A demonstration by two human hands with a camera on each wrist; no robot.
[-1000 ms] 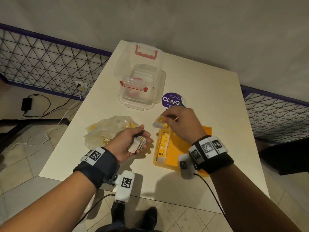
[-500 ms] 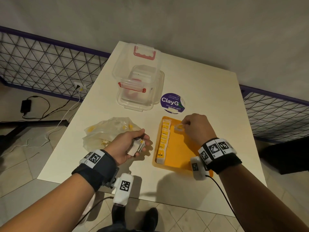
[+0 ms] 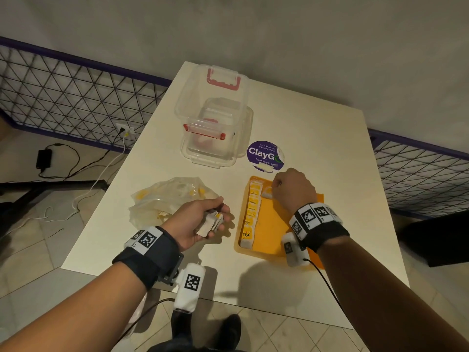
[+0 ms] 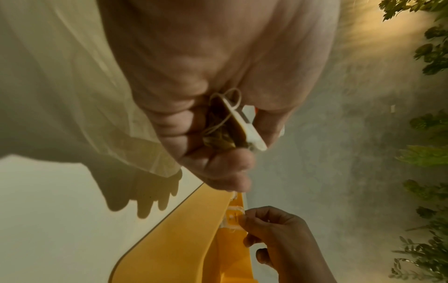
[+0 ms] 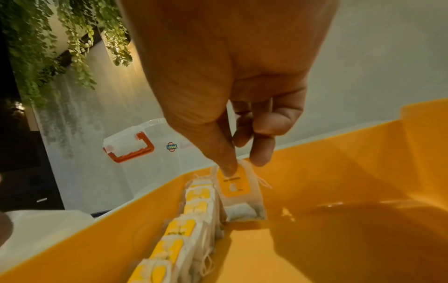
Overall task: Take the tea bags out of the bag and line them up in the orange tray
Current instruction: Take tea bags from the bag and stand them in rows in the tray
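The orange tray (image 3: 274, 232) lies on the white table with a row of several yellow-labelled tea bags (image 3: 252, 209) along its left wall (image 5: 184, 226). My right hand (image 3: 291, 191) pinches one tea bag (image 5: 238, 193) at the tray's far end, beside the top of that row, its lower edge on the tray floor. My left hand (image 3: 203, 219) holds a small stack of tea bags (image 3: 210, 223) (image 4: 244, 122) left of the tray. The clear plastic bag (image 3: 167, 199) with more tea bags lies behind the left hand.
A clear lidded box with red latches (image 3: 213, 123) stands at the back of the table. A round purple ClayGo sticker (image 3: 265, 156) sits just beyond the tray. The table's front edge runs near my wrists. Wire fencing lines both sides.
My right hand carried a tea bag from above the row's top down into the tray and set it beside the row. The left hand stayed put with its stack.
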